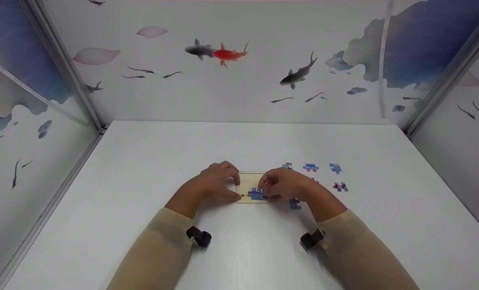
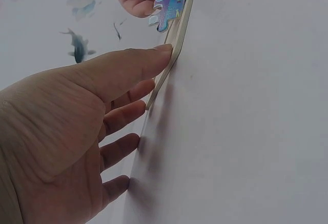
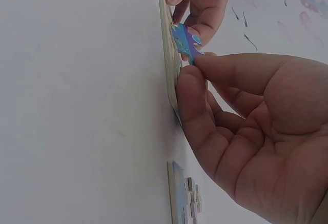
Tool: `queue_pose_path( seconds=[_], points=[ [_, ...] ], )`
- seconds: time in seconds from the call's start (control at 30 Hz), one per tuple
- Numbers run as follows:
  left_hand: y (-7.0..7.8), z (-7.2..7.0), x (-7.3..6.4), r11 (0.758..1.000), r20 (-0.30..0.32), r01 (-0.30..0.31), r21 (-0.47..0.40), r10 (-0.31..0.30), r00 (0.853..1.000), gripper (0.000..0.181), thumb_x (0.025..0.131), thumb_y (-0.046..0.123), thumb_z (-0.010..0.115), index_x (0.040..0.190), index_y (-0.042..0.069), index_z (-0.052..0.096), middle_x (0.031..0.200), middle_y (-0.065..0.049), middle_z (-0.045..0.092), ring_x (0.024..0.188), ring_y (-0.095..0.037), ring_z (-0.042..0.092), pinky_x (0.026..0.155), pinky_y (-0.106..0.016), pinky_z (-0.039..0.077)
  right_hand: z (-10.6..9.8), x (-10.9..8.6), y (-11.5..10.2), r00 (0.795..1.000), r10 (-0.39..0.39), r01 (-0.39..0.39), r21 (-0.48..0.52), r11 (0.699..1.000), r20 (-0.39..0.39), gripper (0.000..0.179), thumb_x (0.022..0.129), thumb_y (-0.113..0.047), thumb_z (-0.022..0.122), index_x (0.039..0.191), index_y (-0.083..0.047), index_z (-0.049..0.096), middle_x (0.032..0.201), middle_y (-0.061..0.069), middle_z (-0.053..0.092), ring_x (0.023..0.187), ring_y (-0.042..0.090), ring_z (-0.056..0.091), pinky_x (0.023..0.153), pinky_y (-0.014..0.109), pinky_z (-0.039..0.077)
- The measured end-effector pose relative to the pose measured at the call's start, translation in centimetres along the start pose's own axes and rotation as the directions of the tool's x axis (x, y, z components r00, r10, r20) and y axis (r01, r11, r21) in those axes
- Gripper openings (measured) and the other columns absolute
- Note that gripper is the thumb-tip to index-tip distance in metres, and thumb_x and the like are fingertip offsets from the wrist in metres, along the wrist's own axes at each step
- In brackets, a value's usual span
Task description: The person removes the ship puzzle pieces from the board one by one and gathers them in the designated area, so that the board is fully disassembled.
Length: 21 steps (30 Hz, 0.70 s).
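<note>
A shallow wooden puzzle tray (image 1: 245, 181) with a raised rim lies on the white table. My right hand (image 1: 283, 183) pinches a blue and purple jigsaw piece (image 1: 256, 194) between thumb and index finger, over the tray's near part. In the right wrist view the piece (image 3: 187, 39) is tilted, one side close to the tray (image 3: 169, 60). At the tray's left end is my left hand (image 1: 219, 181), its thumb and fingertips touching the rim. The left wrist view shows that thumb (image 2: 148, 62) straight along the edge, the other fingers spread.
Several loose jigsaw pieces lie right of the tray, among them a blue one (image 1: 335, 168), a pink and blue one (image 1: 340, 186) and a dark blue one (image 1: 295, 204) beside the right wrist. Others are partly hidden behind the right hand. White printed panels (image 1: 239, 92) enclose the table.
</note>
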<state>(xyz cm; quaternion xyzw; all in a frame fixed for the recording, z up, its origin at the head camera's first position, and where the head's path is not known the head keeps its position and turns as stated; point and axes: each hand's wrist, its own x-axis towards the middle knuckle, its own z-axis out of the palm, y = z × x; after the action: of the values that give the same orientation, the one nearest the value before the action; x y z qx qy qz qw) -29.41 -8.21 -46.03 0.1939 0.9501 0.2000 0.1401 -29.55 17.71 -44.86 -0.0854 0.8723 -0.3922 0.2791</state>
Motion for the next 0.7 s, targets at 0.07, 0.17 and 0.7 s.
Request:
queue_pose_path(
  seconds=[0.07,0.17,0.7],
  points=[
    [-0.07,0.0,-0.03,1.0,0.0,-0.007,0.001,0.007,1.0,0.031,0.086,0.046,0.085,0.109,0.031,0.071,0.152,0.004,0.054,0.147,-0.027,0.044,0.126,-0.054,0.038,-0.08,-0.02,0.01,1.0,-0.002,0.002,0.001,1.0,0.005,0.013,0.101,-0.012,0.071,0.111,-0.018,0.075,0.104,0.005,0.074,0.091,0.02,0.072,0.084,0.029,0.062],
    [-0.23,0.04,-0.03,1.0,-0.002,-0.025,0.011,0.025,1.0,0.03,0.088,0.046,0.084,0.11,0.031,0.07,0.152,0.004,0.054,0.147,-0.028,0.044,0.126,-0.054,0.039,-0.2,-0.09,0.08,1.0,-0.018,0.018,-0.009,1.0,0.016,0.012,0.102,-0.013,0.069,0.112,-0.016,0.074,0.103,0.004,0.074,0.09,0.019,0.071,0.083,0.029,0.061],
    [-0.36,-0.1,-0.06,0.999,0.009,-0.038,-0.014,0.038,0.999,0.031,0.089,0.045,0.084,0.11,0.029,0.069,0.154,0.002,0.052,0.147,-0.028,0.043,0.125,-0.054,0.04,-0.66,-0.45,-0.14,0.999,0.002,-0.003,0.021,1.0,0.035,0.014,0.104,-0.017,0.068,0.117,-0.015,0.073,0.108,0.007,0.074,0.094,0.02,0.072,0.089,0.03,0.063]
  ],
)
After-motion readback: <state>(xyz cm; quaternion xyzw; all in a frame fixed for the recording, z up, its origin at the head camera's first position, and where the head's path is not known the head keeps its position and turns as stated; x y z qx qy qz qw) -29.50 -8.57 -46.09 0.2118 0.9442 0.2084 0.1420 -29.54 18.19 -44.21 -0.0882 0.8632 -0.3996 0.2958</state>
